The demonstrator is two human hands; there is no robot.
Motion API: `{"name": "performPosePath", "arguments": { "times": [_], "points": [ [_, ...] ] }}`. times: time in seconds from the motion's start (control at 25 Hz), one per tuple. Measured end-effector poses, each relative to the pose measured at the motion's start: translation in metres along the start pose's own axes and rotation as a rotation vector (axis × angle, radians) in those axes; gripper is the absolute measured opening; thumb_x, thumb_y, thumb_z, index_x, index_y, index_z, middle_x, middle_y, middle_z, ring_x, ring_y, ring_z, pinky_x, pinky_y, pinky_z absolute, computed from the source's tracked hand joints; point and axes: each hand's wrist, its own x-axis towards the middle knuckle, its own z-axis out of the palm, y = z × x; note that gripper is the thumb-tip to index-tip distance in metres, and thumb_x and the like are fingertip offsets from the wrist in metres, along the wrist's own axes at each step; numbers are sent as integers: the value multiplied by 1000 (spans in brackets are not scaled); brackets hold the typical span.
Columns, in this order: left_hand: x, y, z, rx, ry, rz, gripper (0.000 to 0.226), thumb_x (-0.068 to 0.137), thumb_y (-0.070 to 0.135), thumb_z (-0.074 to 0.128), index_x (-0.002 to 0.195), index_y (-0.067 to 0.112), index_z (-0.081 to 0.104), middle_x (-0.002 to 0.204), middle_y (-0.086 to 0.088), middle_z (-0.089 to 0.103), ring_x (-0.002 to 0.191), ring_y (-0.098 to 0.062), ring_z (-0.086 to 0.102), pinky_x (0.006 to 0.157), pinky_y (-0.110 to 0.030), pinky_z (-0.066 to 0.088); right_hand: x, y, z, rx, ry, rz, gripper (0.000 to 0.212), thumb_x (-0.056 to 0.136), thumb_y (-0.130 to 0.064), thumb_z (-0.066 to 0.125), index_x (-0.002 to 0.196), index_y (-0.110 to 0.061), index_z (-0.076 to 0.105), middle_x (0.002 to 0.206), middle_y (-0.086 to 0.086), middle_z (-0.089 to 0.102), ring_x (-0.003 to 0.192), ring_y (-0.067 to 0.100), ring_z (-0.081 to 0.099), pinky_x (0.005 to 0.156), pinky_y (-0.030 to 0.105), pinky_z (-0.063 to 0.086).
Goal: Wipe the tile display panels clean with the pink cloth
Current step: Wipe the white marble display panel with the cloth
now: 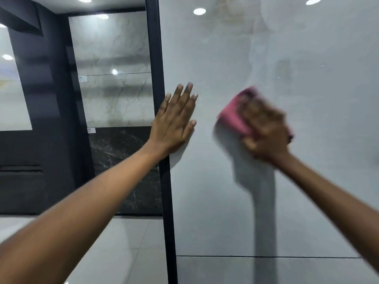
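While both arms reach up to the panel, head view:
Left hand (174,121): centre frame, flat, fingers straight and spread, palm pressed on glossy pale grey tile display panel (266,58) beside its black metal edge frame (164,140); holds nothing.
Right hand (266,132): right of centre, blurred, fingers curled over crumpled pink cloth (233,117), pressing it on the same panel.
Background left: veined beige marble panel (114,78) above black marble panel (123,160).

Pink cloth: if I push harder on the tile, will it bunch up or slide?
The pink cloth looks soft, crumpled under the right hand, so it probably bunches. The grey tile panel is glossy and reflective, so it likely glides easily.
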Motion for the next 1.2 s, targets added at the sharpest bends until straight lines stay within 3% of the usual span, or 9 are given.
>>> {"name": "performPosePath", "arguments": {
  "times": [0.12,0.2,0.44,0.52,0.76,0.88,0.96,1.12,1.2],
  "points": [
    [-12,1,11,62,-12,-27,57,102,35,27,152,9,24,159,-13,23,148,-28,17,120,-45,11,27,62,-34,-5,181,640,72,74,-31,49,146,-27,41,155,-10,33,143,23,28,109,33,17],
    [-10,1,11,65,-11,-39,57,102,35,28,152,9,26,159,-13,24,148,-28,18,120,-45,13,9,29,-14,-69,221,677,74,73,-32,50,146,-24,43,154,-5,38,142,22,28,107,31,17],
    [-9,1,5,68,-55,-24,57,102,35,28,152,8,27,158,-15,24,148,-29,18,120,-44,11,-149,-186,60,20,-304,-450,67,80,-30,58,144,-21,44,149,-2,45,143,26,31,101,40,35],
    [-8,4,0,40,-59,-29,57,102,35,28,152,8,25,159,-17,23,148,-29,16,120,-43,7,-146,-177,54,69,-356,-521,69,79,-27,61,145,-23,42,151,-5,42,143,23,30,102,38,30],
    [-73,24,10,-16,-97,48,59,101,35,28,152,11,10,159,-16,19,148,-20,4,121,-39,4,-42,30,-20,-35,110,444,70,74,-28,55,142,-14,48,148,2,41,136,35,39,109,37,23],
    [-78,24,21,44,-70,14,58,101,36,28,152,10,15,158,-16,24,148,-22,10,121,-40,7,-48,10,-6,-90,244,686,75,69,-27,57,143,-20,47,151,1,42,139,29,33,108,36,23],
    [-77,25,22,48,-54,26,58,101,36,29,152,9,19,157,-16,26,148,-24,14,120,-40,8,-102,-60,29,-70,150,528,68,72,-30,55,139,-17,49,143,14,50,135,32,35,104,41,31],
    [-77,25,17,30,-86,25,57,102,36,28,152,9,23,157,-18,25,147,-29,17,120,-39,5,-222,-211,60,53,-400,-448,60,80,-26,57,139,-26,51,147,-5,48,141,24,30,98,39,36],
    [-73,26,13,20,-108,16,57,102,35,28,152,9,21,157,-19,24,147,-30,16,121,-38,2,-225,-212,54,131,-493,-564,61,81,-23,54,141,-28,50,150,-8,44,141,20,32,100,38,32]
  ]
}}
